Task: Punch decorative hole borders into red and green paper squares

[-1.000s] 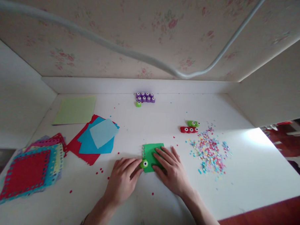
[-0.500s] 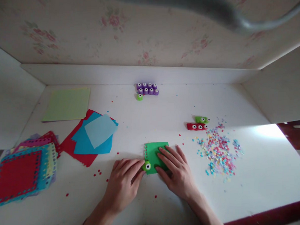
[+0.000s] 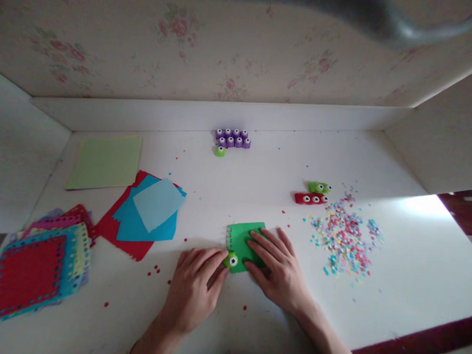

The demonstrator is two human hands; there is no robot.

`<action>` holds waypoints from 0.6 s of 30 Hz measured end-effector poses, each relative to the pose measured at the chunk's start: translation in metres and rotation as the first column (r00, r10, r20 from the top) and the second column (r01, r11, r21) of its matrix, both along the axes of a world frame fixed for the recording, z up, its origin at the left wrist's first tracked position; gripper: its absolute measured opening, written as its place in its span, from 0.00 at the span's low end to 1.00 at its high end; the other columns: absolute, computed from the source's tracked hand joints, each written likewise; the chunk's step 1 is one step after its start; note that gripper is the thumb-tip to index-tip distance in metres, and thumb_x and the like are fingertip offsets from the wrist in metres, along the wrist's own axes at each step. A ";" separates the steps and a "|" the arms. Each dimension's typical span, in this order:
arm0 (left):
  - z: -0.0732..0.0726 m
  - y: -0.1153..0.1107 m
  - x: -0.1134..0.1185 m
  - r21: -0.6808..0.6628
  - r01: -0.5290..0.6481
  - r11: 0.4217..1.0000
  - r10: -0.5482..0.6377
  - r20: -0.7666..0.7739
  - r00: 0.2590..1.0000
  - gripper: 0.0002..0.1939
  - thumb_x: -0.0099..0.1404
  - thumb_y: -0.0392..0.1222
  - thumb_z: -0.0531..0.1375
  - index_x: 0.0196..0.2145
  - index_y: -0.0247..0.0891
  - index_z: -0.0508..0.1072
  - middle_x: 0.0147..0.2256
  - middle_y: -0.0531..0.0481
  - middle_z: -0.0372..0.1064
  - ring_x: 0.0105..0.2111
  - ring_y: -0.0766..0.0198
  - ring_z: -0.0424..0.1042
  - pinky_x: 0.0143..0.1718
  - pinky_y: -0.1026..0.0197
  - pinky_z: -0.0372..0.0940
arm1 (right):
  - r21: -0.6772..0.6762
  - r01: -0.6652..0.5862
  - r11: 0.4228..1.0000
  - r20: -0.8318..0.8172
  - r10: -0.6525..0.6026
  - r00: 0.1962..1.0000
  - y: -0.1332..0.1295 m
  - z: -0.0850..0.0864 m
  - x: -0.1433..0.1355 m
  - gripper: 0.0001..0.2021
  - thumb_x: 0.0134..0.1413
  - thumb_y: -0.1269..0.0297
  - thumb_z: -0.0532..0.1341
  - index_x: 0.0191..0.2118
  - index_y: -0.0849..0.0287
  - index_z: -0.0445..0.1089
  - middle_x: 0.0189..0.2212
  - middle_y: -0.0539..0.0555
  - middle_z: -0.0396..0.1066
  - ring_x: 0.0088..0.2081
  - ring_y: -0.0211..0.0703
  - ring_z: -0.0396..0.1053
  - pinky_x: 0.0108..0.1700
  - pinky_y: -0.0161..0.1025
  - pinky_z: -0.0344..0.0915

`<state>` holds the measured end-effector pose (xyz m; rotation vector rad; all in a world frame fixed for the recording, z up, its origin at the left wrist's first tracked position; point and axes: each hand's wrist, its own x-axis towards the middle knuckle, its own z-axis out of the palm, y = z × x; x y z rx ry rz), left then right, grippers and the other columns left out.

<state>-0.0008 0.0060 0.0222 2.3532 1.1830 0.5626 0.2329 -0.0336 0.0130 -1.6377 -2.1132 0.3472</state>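
The green sheet of paper (image 3: 243, 246) lies on the white counter (image 3: 261, 324), with small cut-outs down its nine o'clock edge. At its eight o'clock corner sits a green craft punch (image 3: 231, 260), a dark star marking its white button. The left hand's (image 3: 195, 287) grip is closed on that punch from nine o'clock, thumb and fingers hiding its far side. The right hand (image 3: 279, 266) lies flat and spread, its grip open, covering the sheet's three o'clock side. Further out from the sheet, at three o'clock, is a heap of confetti (image 3: 345, 234); at two, red punches (image 3: 310, 199); at twelve, purple punches (image 3: 234, 141), whose button marks are too small to make out. Near nine lie overlapping red and blue sheets (image 3: 165, 228); beyond them, a pile of punched sheets (image 3: 28, 277), the lower ones mostly hidden. A blurred grey tube (image 3: 337, 8) is cut off overhead.
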 end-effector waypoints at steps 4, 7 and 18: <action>0.006 -0.002 0.003 0.014 -0.025 1.000 0.025 -0.006 1.000 0.17 0.66 0.44 0.60 0.51 0.41 0.71 0.45 0.43 0.74 0.44 0.53 0.72 0.47 0.49 0.66 | 0.017 -0.001 1.000 0.007 0.001 1.000 -0.001 -0.002 0.001 0.20 0.59 0.60 0.63 0.56 0.51 0.69 0.56 0.55 0.70 0.61 0.55 0.62 0.65 0.63 0.50; 0.011 -0.002 0.009 0.016 -0.051 0.999 0.050 0.011 0.999 0.16 0.65 0.46 0.60 0.50 0.40 0.71 0.45 0.43 0.74 0.44 0.53 0.72 0.46 0.49 0.66 | 0.030 -0.002 1.000 0.011 0.002 1.000 -0.002 -0.002 0.000 0.19 0.59 0.59 0.63 0.56 0.51 0.69 0.56 0.55 0.70 0.61 0.55 0.62 0.65 0.63 0.49; 0.018 0.006 0.034 0.006 -0.123 0.992 0.123 -0.024 0.992 0.09 0.69 0.44 0.57 0.33 0.43 0.75 0.34 0.49 0.74 0.36 0.57 0.71 0.40 0.53 0.63 | 0.042 -0.012 0.999 0.031 0.011 0.999 -0.003 0.001 0.000 0.18 0.60 0.59 0.61 0.56 0.53 0.69 0.57 0.55 0.69 0.61 0.55 0.62 0.65 0.63 0.50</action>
